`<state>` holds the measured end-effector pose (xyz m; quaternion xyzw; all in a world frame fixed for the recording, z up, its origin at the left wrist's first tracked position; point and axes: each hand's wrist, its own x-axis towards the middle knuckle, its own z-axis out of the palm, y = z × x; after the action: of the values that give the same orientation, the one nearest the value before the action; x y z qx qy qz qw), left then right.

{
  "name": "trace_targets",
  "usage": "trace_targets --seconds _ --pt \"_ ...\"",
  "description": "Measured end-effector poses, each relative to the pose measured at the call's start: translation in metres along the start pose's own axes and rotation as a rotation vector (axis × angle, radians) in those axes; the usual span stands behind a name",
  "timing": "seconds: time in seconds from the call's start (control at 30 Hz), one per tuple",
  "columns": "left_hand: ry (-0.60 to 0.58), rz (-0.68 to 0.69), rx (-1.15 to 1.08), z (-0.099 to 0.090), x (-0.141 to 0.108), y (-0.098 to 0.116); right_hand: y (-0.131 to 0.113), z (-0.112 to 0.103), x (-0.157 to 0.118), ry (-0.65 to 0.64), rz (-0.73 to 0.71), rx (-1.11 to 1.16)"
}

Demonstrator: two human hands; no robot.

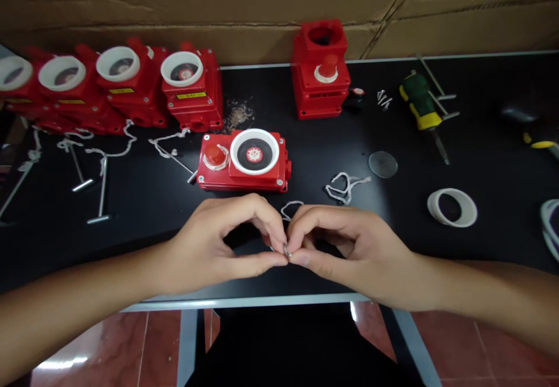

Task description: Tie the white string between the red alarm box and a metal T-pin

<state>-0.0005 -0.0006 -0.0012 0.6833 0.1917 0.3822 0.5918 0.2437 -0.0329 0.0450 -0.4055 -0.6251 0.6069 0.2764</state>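
My left hand and my right hand meet fingertip to fingertip above the front of the black table. Both thumbs and forefingers pinch a small shiny metal piece, mostly covered by the fingers. A loop of white cord shows just behind my right fingers; whether it joins the metal piece is hidden. Beyond my hands lies a red alarm box with a white ring around its black dial and an orange-red lamp. Another loose white cord rests behind my right hand.
Several red boxes stand back left, with small metal T-bar hammers on cords. A red box without its ring stands behind. To the right lie screws, a screwdriver, a clear disc and a white ring.
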Motion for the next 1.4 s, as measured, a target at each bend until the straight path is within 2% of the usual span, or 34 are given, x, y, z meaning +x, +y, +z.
trace_targets --seconds 0.4,1.0,1.4 --pt "0.013 0.030 0.037 0.000 0.002 0.001 0.002 -0.002 -0.001 0.013 -0.013 -0.051" --pt "-0.009 0.075 0.050 0.000 0.003 -0.002 -0.003 -0.002 -0.002 0.039 0.047 -0.106" --pt "-0.006 0.068 -0.111 0.003 0.005 -0.012 -0.003 -0.002 0.000 0.085 0.018 -0.173"
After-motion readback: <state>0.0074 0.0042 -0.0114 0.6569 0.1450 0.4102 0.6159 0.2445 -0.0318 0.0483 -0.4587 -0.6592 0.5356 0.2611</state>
